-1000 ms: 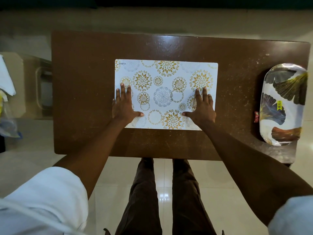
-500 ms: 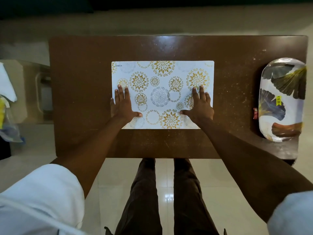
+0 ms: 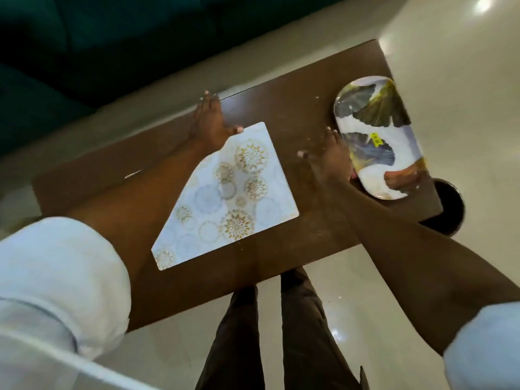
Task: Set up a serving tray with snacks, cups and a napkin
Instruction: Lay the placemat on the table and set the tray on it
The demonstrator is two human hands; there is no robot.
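Observation:
An oval serving tray (image 3: pixel 377 153) with a leaf print and a yellow sticker lies near the right end of the brown table (image 3: pixel 295 108). My right hand (image 3: pixel 330 156) reaches toward it, fingers spread, its fingertips at the tray's left rim and nothing in it. A white placemat (image 3: pixel 233 198) with gold and grey flower circles lies flat in the middle of the table. My left hand (image 3: pixel 209 122) is stretched out flat past the placemat's far left corner, fingers together and empty, and my forearm hides the mat's left part. The picture is blurred by motion.
A dark round object (image 3: pixel 448 209) stands on the floor beyond the table's right end. A dark teal sofa (image 3: pixel 84 46) runs along the far side. My legs (image 3: pixel 281 333) stand at the table's near edge on the pale tiled floor.
My head has turned right, so the table now looks tilted. Both hands have left the placemat: the right one moved to the tray's rim, the left one slid forward past the mat.

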